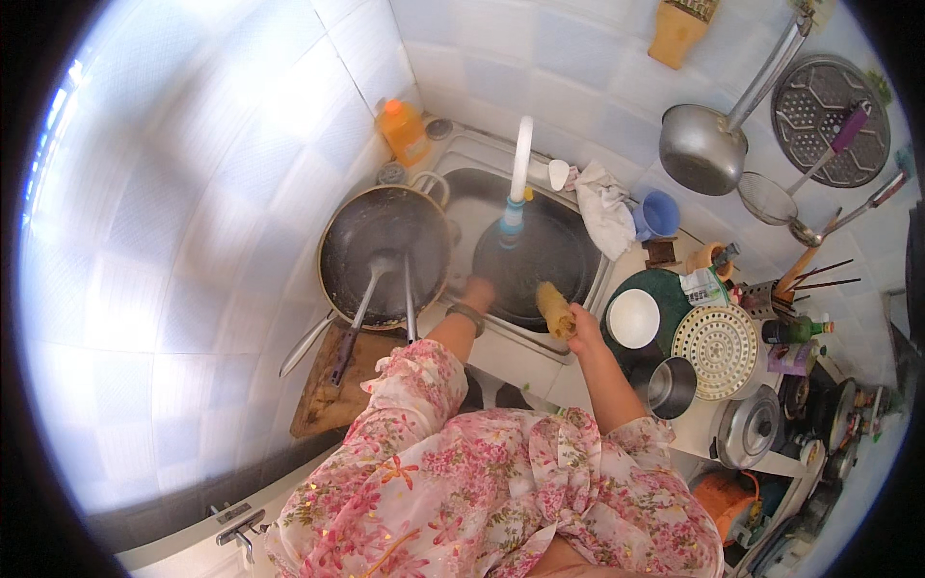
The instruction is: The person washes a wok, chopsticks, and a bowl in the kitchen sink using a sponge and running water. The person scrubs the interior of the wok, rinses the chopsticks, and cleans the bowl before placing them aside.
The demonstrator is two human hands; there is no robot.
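Observation:
A dark round pan (506, 289) lies in the metal sink (462, 195), below a white faucet (522, 159) with a blue nozzle. At the pan's near left rim is my left hand (478, 295), a bracelet on its wrist. Motion blurs that hand, so its grip on the rim is unclear. My right hand (584, 329) grips a yellowish loofah scrubber (555, 311) over the sink's near right edge. Left of the sink sits a large wok (361, 224), with a spatula (361, 296) and another long-handled utensil (410, 303) resting in it.
A wooden cutting board (318, 397) lies partly under the wok. An orange bottle (402, 130) stands in the back corner. On the right are a white cloth (603, 206), blue mug (656, 214), white bowl (634, 318), steamer plate (715, 352) and small pot (672, 388). A saucepan (701, 148) hangs above.

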